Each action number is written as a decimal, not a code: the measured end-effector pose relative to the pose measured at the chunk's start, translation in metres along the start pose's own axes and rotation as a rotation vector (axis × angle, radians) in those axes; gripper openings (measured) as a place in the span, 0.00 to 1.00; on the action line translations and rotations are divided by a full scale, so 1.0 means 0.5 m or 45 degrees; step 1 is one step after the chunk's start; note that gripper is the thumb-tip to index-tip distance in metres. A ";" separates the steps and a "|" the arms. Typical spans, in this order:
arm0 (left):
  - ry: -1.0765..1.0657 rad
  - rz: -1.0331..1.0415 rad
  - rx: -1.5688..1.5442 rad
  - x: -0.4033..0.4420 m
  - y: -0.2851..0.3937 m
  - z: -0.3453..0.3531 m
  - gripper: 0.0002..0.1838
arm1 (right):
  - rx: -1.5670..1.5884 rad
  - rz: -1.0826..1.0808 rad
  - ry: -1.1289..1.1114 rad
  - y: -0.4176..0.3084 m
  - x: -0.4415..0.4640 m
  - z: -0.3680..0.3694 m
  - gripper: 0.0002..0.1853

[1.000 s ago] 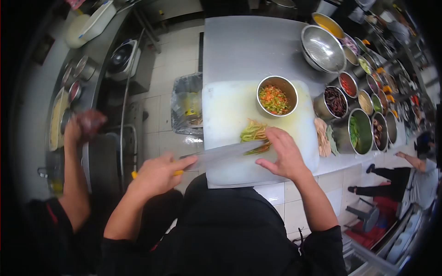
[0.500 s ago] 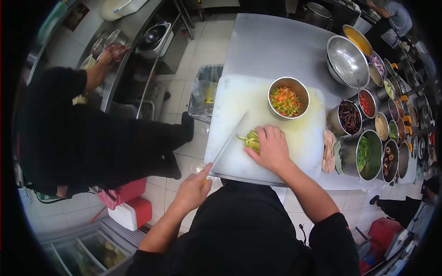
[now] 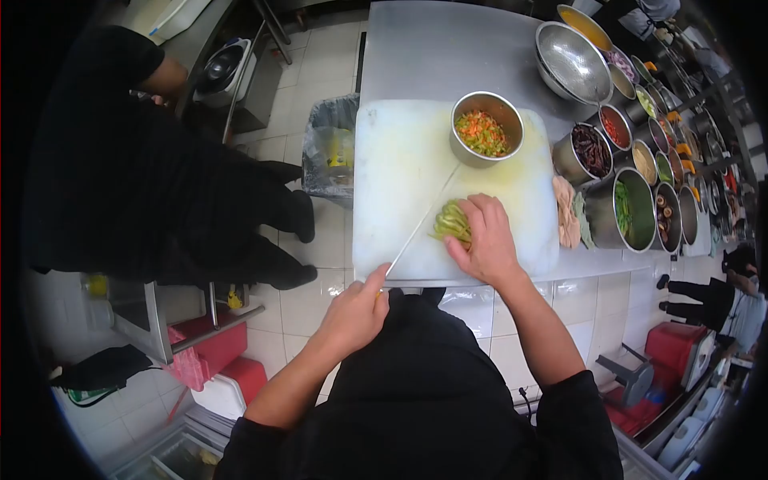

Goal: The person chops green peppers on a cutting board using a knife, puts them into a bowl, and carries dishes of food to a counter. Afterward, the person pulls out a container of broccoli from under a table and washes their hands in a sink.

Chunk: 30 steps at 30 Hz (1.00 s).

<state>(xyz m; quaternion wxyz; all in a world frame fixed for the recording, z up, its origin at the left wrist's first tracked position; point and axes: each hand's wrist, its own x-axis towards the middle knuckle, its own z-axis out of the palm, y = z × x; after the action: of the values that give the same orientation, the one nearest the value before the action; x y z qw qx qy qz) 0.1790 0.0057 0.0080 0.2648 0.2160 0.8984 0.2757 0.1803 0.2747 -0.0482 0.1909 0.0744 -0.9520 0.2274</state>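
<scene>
My left hand (image 3: 358, 312) is closed around the handle of a long knife (image 3: 418, 228) at the near edge of the white cutting board (image 3: 392, 172). The blade points away from me, tip toward the pot, just left of a bunch of green pepper strips (image 3: 451, 222). Over that bunch curls my right hand (image 3: 488, 240), its fingers gripping the right side and hiding part of it. Farther back on the board stands a metal pot (image 3: 480, 160) holding diced red and green pepper (image 3: 481, 133).
Right of the board lies a crumpled cloth (image 3: 566, 212), beside metal pots of dried chillies (image 3: 590, 150) and green vegetables (image 3: 622, 204). A metal colander (image 3: 572, 60) sits behind. Left of the table are a lined bin (image 3: 326, 180) and a person in black (image 3: 152, 176).
Both hands, the knife and the pepper strips have shifted right across the board, and the strips look more bunched. My view has tilted. The person at left has drawn an arm back from the counter.
</scene>
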 end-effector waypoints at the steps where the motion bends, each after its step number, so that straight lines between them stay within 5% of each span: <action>1: -0.009 0.001 0.030 0.008 -0.008 0.005 0.26 | 0.008 0.007 -0.019 0.008 -0.009 0.006 0.31; 30: -0.217 -0.098 0.406 -0.007 0.071 -0.015 0.42 | 0.135 -0.128 0.086 0.017 -0.007 0.035 0.12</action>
<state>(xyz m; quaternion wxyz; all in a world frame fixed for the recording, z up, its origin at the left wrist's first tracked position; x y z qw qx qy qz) 0.1857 0.0277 0.0362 0.3129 0.2434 0.9126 0.1002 0.1757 0.2744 -0.0674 0.2300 0.1244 -0.9267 0.2699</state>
